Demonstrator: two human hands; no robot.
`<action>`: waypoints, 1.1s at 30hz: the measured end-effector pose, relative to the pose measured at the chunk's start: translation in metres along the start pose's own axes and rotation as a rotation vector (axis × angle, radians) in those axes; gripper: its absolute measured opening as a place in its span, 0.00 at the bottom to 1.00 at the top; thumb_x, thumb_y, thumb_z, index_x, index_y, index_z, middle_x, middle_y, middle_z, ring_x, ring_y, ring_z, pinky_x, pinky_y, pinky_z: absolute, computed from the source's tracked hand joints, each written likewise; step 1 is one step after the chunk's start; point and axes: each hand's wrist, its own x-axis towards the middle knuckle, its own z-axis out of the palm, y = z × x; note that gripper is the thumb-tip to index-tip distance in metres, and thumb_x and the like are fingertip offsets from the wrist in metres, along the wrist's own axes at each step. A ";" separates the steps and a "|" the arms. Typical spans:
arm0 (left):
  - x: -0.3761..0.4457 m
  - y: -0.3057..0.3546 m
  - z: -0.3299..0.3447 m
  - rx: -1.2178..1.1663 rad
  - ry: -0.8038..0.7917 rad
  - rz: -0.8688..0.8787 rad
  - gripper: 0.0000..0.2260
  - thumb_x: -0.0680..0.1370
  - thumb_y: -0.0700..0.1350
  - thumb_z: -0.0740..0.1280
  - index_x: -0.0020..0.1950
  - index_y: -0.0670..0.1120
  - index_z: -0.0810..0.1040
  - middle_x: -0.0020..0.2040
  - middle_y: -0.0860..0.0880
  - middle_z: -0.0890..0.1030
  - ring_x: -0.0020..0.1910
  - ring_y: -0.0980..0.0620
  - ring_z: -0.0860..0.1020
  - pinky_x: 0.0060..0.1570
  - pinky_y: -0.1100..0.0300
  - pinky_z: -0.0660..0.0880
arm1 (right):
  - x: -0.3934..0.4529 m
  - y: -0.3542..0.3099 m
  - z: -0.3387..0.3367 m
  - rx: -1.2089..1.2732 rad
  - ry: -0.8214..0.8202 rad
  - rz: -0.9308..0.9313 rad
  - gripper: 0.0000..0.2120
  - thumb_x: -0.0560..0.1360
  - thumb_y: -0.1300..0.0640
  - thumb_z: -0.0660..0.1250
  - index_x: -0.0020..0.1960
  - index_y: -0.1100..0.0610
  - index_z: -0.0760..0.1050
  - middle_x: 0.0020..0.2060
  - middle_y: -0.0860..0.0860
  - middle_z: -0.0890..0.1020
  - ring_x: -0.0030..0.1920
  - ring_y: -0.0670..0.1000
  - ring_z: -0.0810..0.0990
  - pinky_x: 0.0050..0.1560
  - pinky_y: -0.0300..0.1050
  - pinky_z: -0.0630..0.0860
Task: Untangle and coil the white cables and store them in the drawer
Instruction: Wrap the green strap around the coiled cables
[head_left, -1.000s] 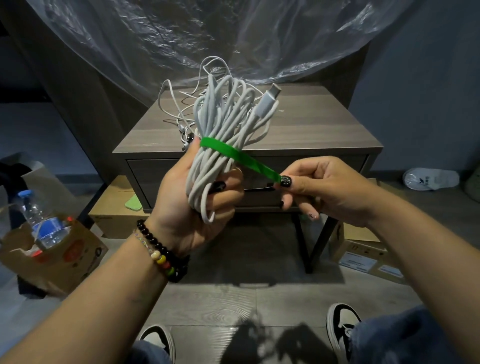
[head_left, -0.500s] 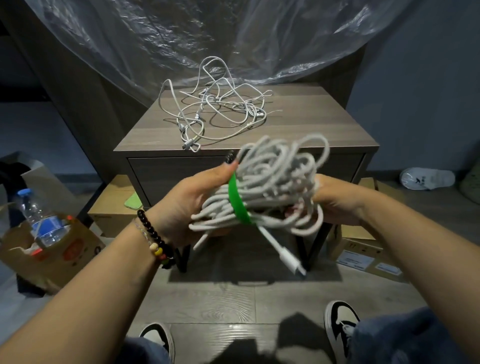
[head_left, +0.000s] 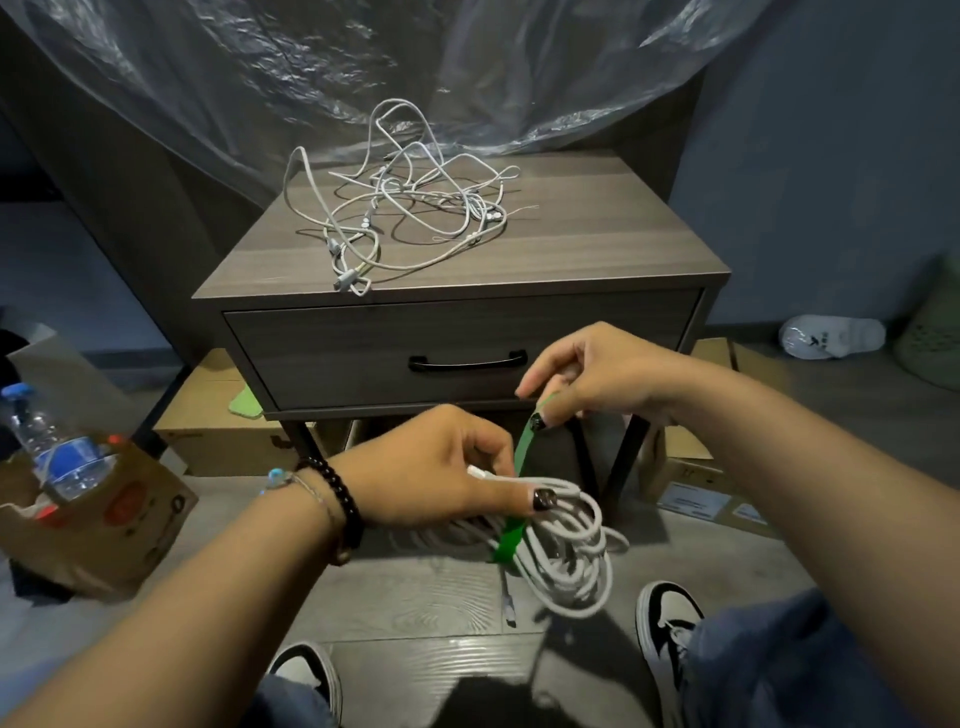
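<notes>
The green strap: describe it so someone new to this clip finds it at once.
Look below the closed drawer of the grey bedside table, where both hands meet. The left hand holds a coiled white cable; the green strap wraps it, its free end pinched by the right hand. Nothing else held is green.

Dim room: grey wood-plank floor (head_left: 415, 613), blue-grey wall (head_left: 831, 156), clear plastic sheeting (head_left: 363, 62) draped behind wooden nightstand (head_left: 597, 249).

Single head-worn wide view, looking forward and down, hands close, nightstand (head_left: 519, 260) seemingly just beyond
</notes>
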 end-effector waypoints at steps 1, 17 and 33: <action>0.001 -0.001 0.003 0.070 -0.007 -0.029 0.16 0.70 0.57 0.72 0.42 0.43 0.82 0.41 0.44 0.83 0.35 0.52 0.78 0.36 0.58 0.75 | 0.001 -0.002 0.002 -0.008 0.029 -0.003 0.11 0.65 0.69 0.75 0.45 0.59 0.83 0.33 0.55 0.83 0.37 0.50 0.79 0.42 0.44 0.76; 0.009 -0.012 0.016 0.832 0.332 0.072 0.18 0.76 0.66 0.56 0.52 0.55 0.76 0.41 0.54 0.81 0.43 0.54 0.78 0.41 0.59 0.73 | 0.012 -0.008 0.026 0.677 0.386 0.117 0.10 0.70 0.74 0.69 0.44 0.61 0.78 0.38 0.56 0.81 0.41 0.52 0.81 0.38 0.40 0.77; 0.013 -0.008 -0.002 0.437 0.440 -0.063 0.16 0.74 0.60 0.64 0.50 0.50 0.65 0.34 0.52 0.78 0.34 0.52 0.75 0.37 0.53 0.73 | 0.001 -0.034 0.027 0.909 0.476 -0.031 0.23 0.68 0.75 0.70 0.60 0.61 0.69 0.46 0.58 0.81 0.45 0.53 0.81 0.40 0.42 0.78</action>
